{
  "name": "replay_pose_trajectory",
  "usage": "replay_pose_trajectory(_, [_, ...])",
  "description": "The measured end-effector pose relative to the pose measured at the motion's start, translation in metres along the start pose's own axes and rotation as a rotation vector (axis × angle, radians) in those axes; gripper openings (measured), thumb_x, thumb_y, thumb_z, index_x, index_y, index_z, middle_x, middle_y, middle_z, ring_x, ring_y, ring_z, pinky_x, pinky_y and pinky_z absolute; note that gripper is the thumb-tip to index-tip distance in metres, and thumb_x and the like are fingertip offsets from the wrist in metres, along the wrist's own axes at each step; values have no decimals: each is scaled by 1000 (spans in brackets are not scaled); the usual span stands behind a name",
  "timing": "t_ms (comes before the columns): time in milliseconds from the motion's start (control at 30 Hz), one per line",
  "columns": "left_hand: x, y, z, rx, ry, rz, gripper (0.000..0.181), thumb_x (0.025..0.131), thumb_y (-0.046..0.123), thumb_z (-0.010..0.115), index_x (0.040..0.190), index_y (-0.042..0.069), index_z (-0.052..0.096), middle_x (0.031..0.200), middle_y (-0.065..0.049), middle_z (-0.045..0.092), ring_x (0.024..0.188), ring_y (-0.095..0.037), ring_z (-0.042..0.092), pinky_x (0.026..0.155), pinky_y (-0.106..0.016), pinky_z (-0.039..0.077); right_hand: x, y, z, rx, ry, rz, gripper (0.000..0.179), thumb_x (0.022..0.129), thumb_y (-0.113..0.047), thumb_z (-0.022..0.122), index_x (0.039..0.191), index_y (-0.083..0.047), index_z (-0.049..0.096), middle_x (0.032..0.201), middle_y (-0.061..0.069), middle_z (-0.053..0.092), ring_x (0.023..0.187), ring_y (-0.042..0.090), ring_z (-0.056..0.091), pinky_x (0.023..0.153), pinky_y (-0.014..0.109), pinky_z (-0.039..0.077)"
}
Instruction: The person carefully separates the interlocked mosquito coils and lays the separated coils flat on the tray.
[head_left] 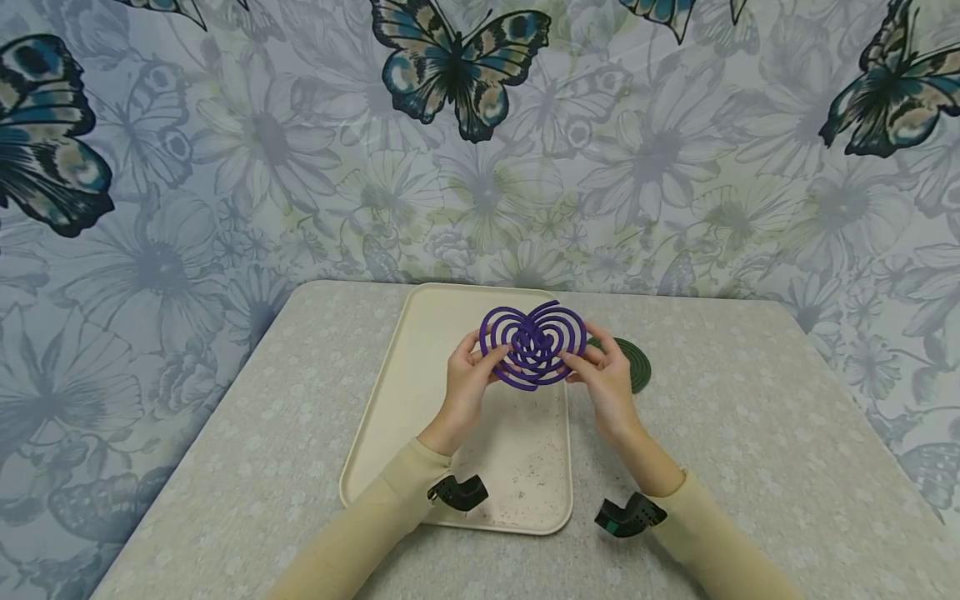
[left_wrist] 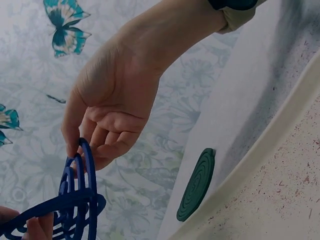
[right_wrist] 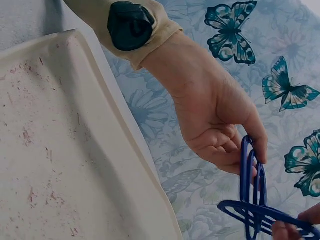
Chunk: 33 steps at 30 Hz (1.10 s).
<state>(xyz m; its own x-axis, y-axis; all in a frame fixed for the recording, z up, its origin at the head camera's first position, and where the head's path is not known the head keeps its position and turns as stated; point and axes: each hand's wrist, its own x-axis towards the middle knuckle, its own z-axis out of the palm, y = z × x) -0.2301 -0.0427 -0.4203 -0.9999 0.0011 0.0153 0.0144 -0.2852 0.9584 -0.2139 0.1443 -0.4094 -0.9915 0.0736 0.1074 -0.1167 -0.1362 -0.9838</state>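
Two purple spiral mosquito coils (head_left: 534,343) are held up over the tray, face-on in the head view. In both wrist views they stand at an angle to each other, crossing where their turns interlace. My left hand (head_left: 468,379) pinches the left coil's outer edge between thumb and fingers. At the opposite edge, my right hand (head_left: 609,379) pinches the other coil, thumb in front. The left wrist view shows the right hand (left_wrist: 117,100) from the palm side; the right wrist view shows the left hand (right_wrist: 210,110) likewise.
Beneath the hands lies a cream rectangular tray (head_left: 405,408), scattered with small reddish-brown crumbs. A green mosquito coil (head_left: 641,367) rests on the table to the right of the tray, partly hidden by the right hand. Behind the table (head_left: 750,417) hangs a butterfly-and-flower patterned backdrop (head_left: 525,183).
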Motion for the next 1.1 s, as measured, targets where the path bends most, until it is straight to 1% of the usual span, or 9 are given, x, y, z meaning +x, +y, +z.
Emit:
replay_pose_trajectory(133, [-1,1,1,55,-10,29,39,89,9,65,126,6,55,84,-1,74,65,-8,68,68,-21,58,3,-2,-2,4,-14,55,57,89,0,61,140,-4,38,86,-9,70,75,6,69,68,20,58])
replay_pose_trajectory(267, [-3,2,1,117,-41,54,39,90,12,65,127,7,55,89,-9,74,66,-9,69,74,-24,58,6,-5,-6,-21,-34,93,60,88,-1,64,141,-4,37,85,-7,71,80,10,71,71,23,59])
replay_pose_trajectory(367, [-3,4,0,127,-32,81,38,91,12,64,128,7,55,96,-13,74,72,-8,70,78,-24,58,6,-7,-7,-15,-29,94,60,87,0,65,141,-3,38,85,-8,71,82,11,72,71,25,59])
replay_pose_trajectory(467, [-3,6,-2,126,-14,101,37,90,12,64,127,6,57,99,-15,74,74,-7,71,75,-22,58,5,-9,-7,-2,-20,87,61,87,1,65,141,-3,37,84,-10,72,81,9,72,70,24,59])
replay_pose_trajectory(633, [-1,7,-2,132,6,111,37,89,11,66,125,6,58,95,-11,75,67,-6,68,62,-17,54,4,-10,-6,17,-8,66,61,87,2,64,141,-2,37,82,-11,72,78,6,71,69,22,59])
replay_pose_trajectory(833, [-3,6,-1,95,-9,118,37,90,9,64,127,6,57,95,-10,75,65,-7,69,68,-20,57,1,-11,-4,8,1,43,60,85,4,64,140,-2,39,81,-10,71,78,4,70,71,21,58])
replay_pose_trajectory(900, [-3,6,-1,95,-13,120,37,90,10,64,126,7,58,93,-7,75,65,-7,69,67,-19,56,0,-12,-4,3,-1,36,59,85,5,64,139,-3,40,81,-10,71,79,4,69,72,20,58])
replay_pose_trajectory(967, [-3,8,-1,108,-14,127,36,90,10,65,125,8,59,89,-3,76,64,-7,68,62,-17,53,0,-13,-5,2,-5,32,59,85,5,64,139,-2,40,81,-11,71,79,4,69,72,19,58])
replay_pose_trajectory(1100, [-2,11,-1,126,-23,132,35,89,11,66,123,9,60,82,5,75,60,-4,63,52,-14,41,1,-16,-6,14,-1,33,59,85,5,64,139,-1,40,80,-10,70,76,3,68,69,19,58])
